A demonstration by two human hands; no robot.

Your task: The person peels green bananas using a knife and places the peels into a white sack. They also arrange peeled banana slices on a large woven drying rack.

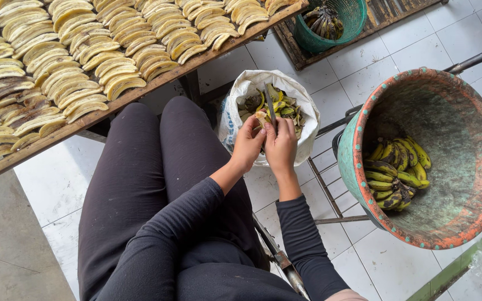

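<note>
Your left hand is closed around a banana over the white sack; your right hand is clenched on a knife touching it.

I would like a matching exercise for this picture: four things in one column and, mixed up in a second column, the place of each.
Things:
1. knife
2. unpeeled bananas
3. peeled banana slices
4. green basket

Places:
A. on the wooden tray
B. on the dark board at the top
C. at the two hands, over the white sack
D. inside the large round basin

Pairs: 1-C, 2-D, 3-A, 4-B
</note>
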